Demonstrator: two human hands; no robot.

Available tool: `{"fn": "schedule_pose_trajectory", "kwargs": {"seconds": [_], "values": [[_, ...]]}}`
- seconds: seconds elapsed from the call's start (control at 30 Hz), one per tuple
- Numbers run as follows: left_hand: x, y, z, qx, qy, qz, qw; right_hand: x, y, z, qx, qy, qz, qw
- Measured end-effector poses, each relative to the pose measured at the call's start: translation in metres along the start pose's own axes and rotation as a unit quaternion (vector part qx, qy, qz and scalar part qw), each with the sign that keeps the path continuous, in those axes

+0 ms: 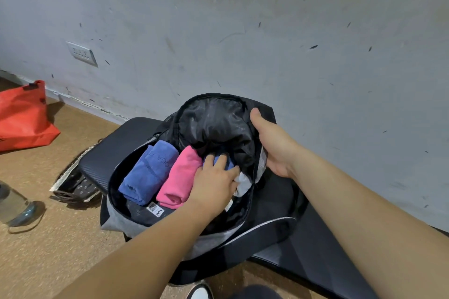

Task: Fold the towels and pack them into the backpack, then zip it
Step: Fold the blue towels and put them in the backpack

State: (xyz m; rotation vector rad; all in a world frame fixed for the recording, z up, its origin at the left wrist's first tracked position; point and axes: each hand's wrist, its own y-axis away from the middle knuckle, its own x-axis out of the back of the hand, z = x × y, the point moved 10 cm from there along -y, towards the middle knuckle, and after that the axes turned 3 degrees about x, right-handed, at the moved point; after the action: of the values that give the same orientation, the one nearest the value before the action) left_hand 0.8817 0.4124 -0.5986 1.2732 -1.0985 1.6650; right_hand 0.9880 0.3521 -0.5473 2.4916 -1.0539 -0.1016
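Note:
A black and grey backpack (pixel 136 222) lies unzipped on a dark padded bench. Inside it sit a rolled blue towel (pixel 150 172) on the left and a rolled pink towel (pixel 181 179) beside it. My left hand (pixel 213 182) reaches into the bag and presses on a second blue towel (pixel 224 161); a white towel (pixel 243 183) shows just under its fingers. My right hand (pixel 272 143) grips the edge of the bag's raised black flap (pixel 213 119), thumb on top, holding the opening wide.
The bench (pixel 311 245) stands against a grey wall. On the brown floor at left are a red bag (pixel 23 116), a plastic water bottle (pixel 14 204) and a dark patterned item (pixel 75 182) beside the bench. A shoe tip (pixel 200 291) shows at the bottom.

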Motion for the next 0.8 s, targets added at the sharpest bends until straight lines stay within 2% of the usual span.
{"fn": "schedule_pose_trajectory", "kwargs": {"seconds": [0.2,0.27,0.33,0.4,0.5,0.53,0.57,0.63,0.7,0.73,0.77,0.8], "values": [[0.001,0.017,0.008,-0.025,0.022,-0.008,0.999,0.02,-0.002,0.004,-0.022,0.017,0.078,0.997],[0.023,0.03,0.0,-0.03,0.037,0.022,0.999,0.017,0.008,-0.002,-0.023,0.057,0.092,0.994],[0.041,0.044,-0.026,0.0,0.019,0.038,0.999,0.011,0.015,-0.01,0.0,0.112,0.097,0.989],[0.048,0.057,-0.065,0.063,-0.026,-0.001,0.998,0.006,0.023,-0.02,0.037,0.161,0.11,0.98],[0.038,0.074,-0.116,0.126,-0.081,-0.113,0.982,-0.003,0.028,-0.035,0.1,0.227,0.162,0.955],[0.032,0.079,-0.127,0.136,-0.07,-0.142,0.978,-0.003,0.029,-0.044,0.137,0.279,0.198,0.93],[0.028,0.083,-0.133,0.146,-0.036,-0.164,0.975,-0.006,0.031,-0.055,0.186,0.355,0.235,0.886],[0.022,0.088,-0.138,0.156,0.025,-0.196,0.968,-0.031,0.043,-0.079,0.309,0.513,0.273,0.753],[0.022,0.085,-0.14,0.145,0.015,-0.199,0.969,-0.075,0.047,-0.088,0.424,0.611,0.228,0.628],[0.024,0.081,-0.141,0.142,0.009,-0.197,0.97,-0.095,0.043,-0.084,0.446,0.646,0.189,0.59],[0.026,0.077,-0.142,0.139,0.006,-0.195,0.971,-0.108,0.035,-0.078,0.426,0.679,0.144,0.581],[0.027,0.073,-0.143,0.138,0.006,-0.194,0.971,-0.116,0.022,-0.07,0.366,0.711,0.096,0.592]]}}
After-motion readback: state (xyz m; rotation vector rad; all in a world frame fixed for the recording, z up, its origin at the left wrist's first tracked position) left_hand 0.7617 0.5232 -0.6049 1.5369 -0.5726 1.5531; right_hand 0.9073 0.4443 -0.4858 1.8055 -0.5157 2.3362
